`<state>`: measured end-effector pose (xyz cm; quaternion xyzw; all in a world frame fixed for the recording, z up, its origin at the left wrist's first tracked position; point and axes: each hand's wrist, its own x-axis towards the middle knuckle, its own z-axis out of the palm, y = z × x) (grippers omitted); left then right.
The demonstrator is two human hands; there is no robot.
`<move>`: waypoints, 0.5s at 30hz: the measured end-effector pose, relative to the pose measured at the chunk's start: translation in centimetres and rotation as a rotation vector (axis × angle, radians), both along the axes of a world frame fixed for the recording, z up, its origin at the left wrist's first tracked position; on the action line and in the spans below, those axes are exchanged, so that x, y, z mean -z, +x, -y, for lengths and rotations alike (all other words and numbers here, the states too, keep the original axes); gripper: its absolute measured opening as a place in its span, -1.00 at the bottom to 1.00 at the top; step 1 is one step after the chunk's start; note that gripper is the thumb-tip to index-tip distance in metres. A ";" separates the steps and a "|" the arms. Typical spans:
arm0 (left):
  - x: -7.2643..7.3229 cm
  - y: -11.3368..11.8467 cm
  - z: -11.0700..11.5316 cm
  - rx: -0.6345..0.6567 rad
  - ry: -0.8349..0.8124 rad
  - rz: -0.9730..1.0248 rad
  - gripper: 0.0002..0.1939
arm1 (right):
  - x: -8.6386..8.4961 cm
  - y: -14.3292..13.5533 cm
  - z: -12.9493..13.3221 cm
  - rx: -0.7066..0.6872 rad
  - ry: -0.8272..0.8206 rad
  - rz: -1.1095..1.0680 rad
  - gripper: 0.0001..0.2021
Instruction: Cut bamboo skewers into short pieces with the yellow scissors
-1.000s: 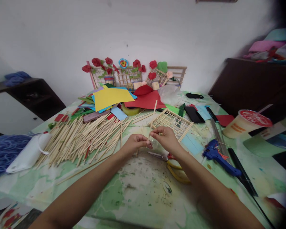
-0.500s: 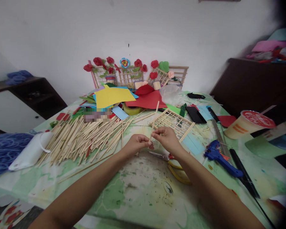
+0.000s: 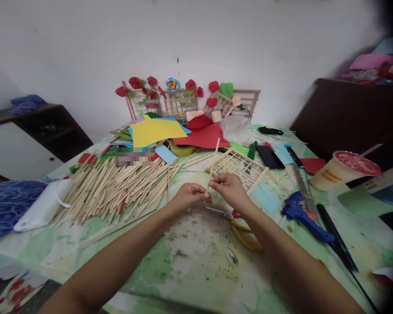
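Observation:
A thin wooden stick [image 3: 216, 146] stands tilted between my hands above the middle of the table. My right hand [image 3: 228, 187] pinches it between thumb and fingers. Just lower, my left hand [image 3: 191, 197] has its fingertips closed at the stick's bottom end. A small reddish bit shows by the left fingertips, too small to make out. Behind my right hand lies a wooden lattice panel [image 3: 239, 165] of thin sticks. Yellow-handled scissors [image 3: 244, 240] rest partly under my right forearm. Left of my hands spreads a large pile of loose sticks [image 3: 118, 187].
On the right are a blue glue gun [image 3: 306, 218], a black phone [image 3: 270, 157] and a lidded drink cup [image 3: 340, 170]. Coloured paper [image 3: 159, 133], a tape roll [image 3: 182, 150] and lattices with paper flowers [image 3: 180, 102] stand behind. Blue cord [image 3: 13, 205] lies far left.
The whole view has shifted very slightly. Both hands keep their hold on the stick, with almost no movement.

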<state>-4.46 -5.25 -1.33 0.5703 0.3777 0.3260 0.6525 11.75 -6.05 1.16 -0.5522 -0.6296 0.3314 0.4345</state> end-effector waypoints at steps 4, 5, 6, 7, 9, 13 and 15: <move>0.1 0.0 0.1 0.003 0.021 -0.015 -0.73 | 0.2 0.0 0.0 0.005 -0.006 -0.004 -0.89; 0.1 0.0 0.1 0.004 0.024 -0.016 -0.73 | 0.2 0.0 0.0 0.004 -0.007 -0.005 -0.89; 0.1 0.0 0.1 0.005 0.026 -0.015 -0.74 | 0.3 0.0 0.0 0.002 -0.007 -0.007 -0.89; 0.1 0.0 0.1 0.005 0.028 -0.014 -0.75 | 0.3 0.0 0.0 0.000 -0.007 -0.007 -0.89; 0.2 -0.1 0.1 0.003 0.031 -0.012 -0.76 | 0.4 0.0 -0.1 0.000 -0.006 -0.008 -0.89; 0.5 -0.1 0.0 0.001 0.032 -0.010 -0.76 | 0.5 0.1 -0.1 0.001 0.000 -0.009 -0.89; 0.6 0.0 -0.1 0.002 0.029 -0.007 -0.76 | 0.5 0.1 -0.2 0.003 0.000 -0.010 -0.89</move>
